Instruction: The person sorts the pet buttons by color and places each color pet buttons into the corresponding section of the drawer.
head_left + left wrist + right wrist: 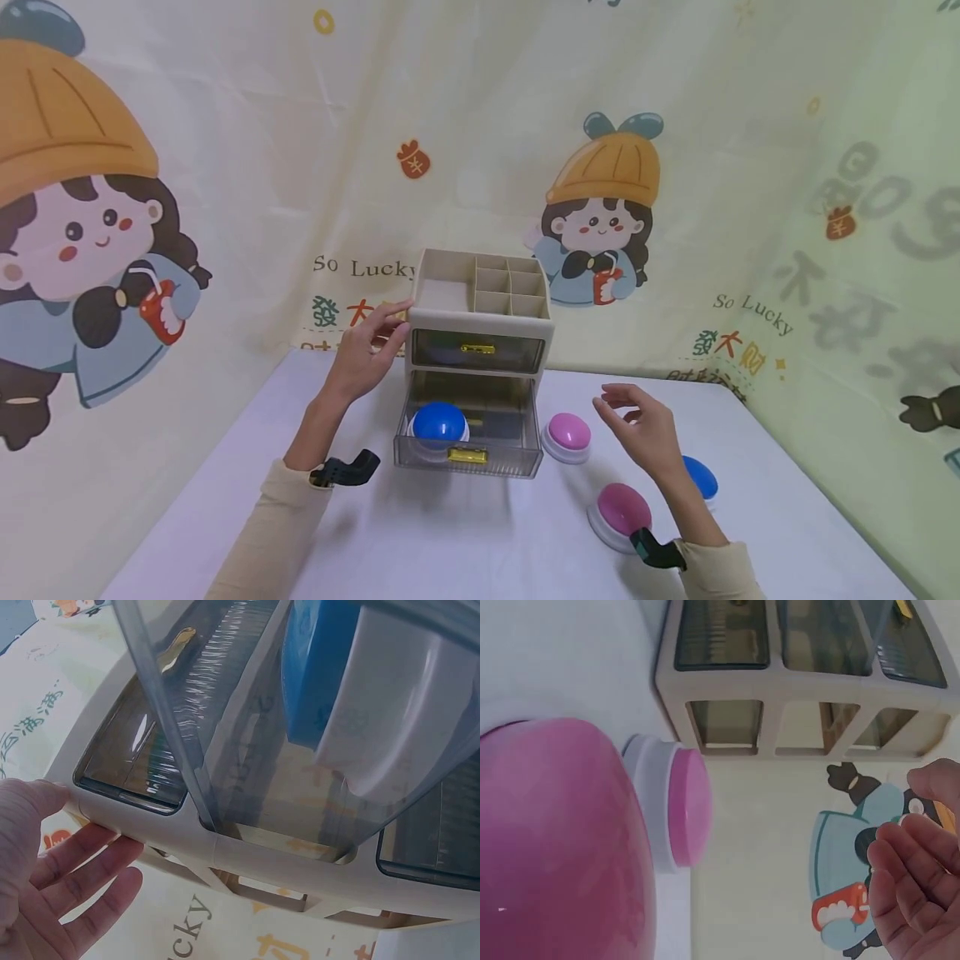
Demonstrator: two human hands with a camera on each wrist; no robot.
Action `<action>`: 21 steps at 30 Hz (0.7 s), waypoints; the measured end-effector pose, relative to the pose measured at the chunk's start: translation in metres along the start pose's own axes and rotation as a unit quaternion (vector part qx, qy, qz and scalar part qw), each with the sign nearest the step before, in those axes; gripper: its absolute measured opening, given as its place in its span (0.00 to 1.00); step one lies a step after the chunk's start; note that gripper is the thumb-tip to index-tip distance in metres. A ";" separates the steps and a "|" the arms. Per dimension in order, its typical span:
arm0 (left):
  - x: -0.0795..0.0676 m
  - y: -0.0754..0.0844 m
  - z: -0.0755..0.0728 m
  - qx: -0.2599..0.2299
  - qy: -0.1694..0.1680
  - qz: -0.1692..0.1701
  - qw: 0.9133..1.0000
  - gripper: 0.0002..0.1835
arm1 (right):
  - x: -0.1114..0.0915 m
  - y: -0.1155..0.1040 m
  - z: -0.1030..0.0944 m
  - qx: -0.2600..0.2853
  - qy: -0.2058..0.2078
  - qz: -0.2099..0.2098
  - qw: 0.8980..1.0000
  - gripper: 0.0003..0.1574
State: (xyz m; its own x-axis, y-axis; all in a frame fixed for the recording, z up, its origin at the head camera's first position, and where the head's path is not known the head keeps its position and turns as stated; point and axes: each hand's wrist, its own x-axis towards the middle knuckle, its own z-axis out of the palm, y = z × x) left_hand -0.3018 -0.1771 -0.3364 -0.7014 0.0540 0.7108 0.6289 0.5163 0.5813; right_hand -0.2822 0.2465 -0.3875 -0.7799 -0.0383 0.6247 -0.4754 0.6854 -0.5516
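A beige desktop organizer (pixel 482 320) stands on the table with its middle drawer (pixel 506 463) pulled out. Inside that smoky clear drawer, at its left, sits a blue dome button (pixel 440 422) on a white base. My left hand (pixel 367 354) rests its fingertips on the organizer's upper left side; the left wrist view shows the thumb on the frame's edge and the other fingers spread along the side. To the right of the organizer, my right hand (pixel 641 429) hovers above the table with loosely bent fingers and nothing in them.
A pink dome button (pixel 570 432) stands beside the drawer's right side. Nearer to me is another pink button (pixel 624 508), and a second blue button (pixel 701 477) is partly hidden behind the right forearm. A printed cloth (pixel 480 100) hangs behind the white table (pixel 360 533).
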 end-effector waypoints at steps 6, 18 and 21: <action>0.001 -0.001 0.001 0.003 -0.002 0.000 1.000 0.22 | -0.002 0.003 -0.011 0.034 -0.026 0.098 0.994 0.23; 0.000 -0.002 0.002 0.000 0.001 -0.001 1.000 0.23 | -0.008 0.012 -0.033 0.140 -0.034 0.204 0.968 0.31; 0.001 -0.002 0.002 0.001 0.001 0.001 1.000 0.22 | -0.012 0.017 -0.037 0.122 -0.037 0.206 0.970 0.32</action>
State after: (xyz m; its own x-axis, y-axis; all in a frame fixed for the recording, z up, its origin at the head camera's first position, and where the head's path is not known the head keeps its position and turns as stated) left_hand -0.3039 -0.1765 -0.3374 -0.6996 0.0527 0.7126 0.6296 0.5173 0.5797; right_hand -0.2659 0.2854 -0.3843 -0.9470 0.1450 0.2867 -0.1915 0.4616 -0.8662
